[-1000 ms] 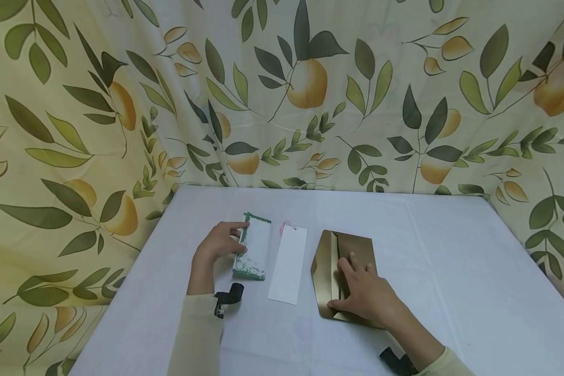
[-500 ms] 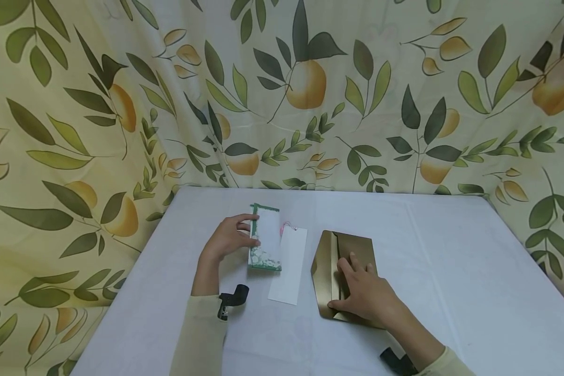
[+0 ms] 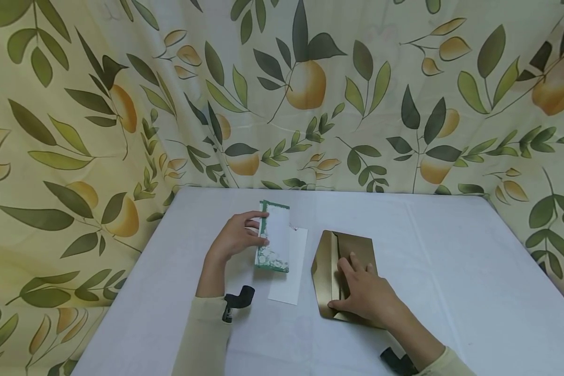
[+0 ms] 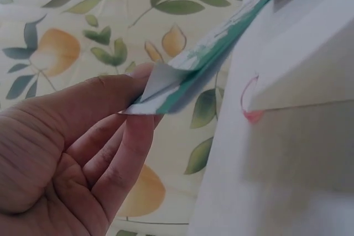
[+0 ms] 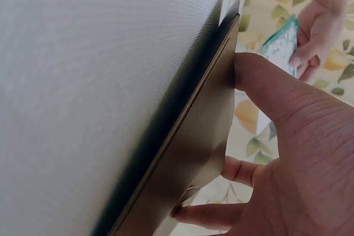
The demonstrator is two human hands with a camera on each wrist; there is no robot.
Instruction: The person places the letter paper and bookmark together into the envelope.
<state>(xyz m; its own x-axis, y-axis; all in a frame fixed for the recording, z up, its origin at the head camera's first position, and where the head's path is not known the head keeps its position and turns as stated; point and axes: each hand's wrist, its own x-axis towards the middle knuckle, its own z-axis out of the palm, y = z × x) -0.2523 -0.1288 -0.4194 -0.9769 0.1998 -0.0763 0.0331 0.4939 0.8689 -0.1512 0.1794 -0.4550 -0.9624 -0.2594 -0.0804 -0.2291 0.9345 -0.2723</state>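
Head view, and the left hand [image 3: 237,236] has a narrow pinch, thumb and fingers on the near-side edge of a green-bordered floral card [image 3: 277,235], held up above the white-covered table [image 3: 451,271]! The card stretches away to the right of that pinch, its pale flowers at the lower end. Below and right of the grip, partly covered by the card, lies a plain white paper strip [image 3: 292,277]; the left wrist camera catches a pink string [image 4: 253,116] at its end, beyond the pinching fingertips.

Over to the right hand [image 3: 366,295]: a wide spread here, thumb well apart from the fingers, the tips touching a gold envelope [image 3: 323,277] that lies flat under them. Its pointed flap reaches out to the left of the thumb, toward the strip but apart from it. Past both hands, behind the table, hangs the fruit-and-leaf curtain [image 3: 310,146].
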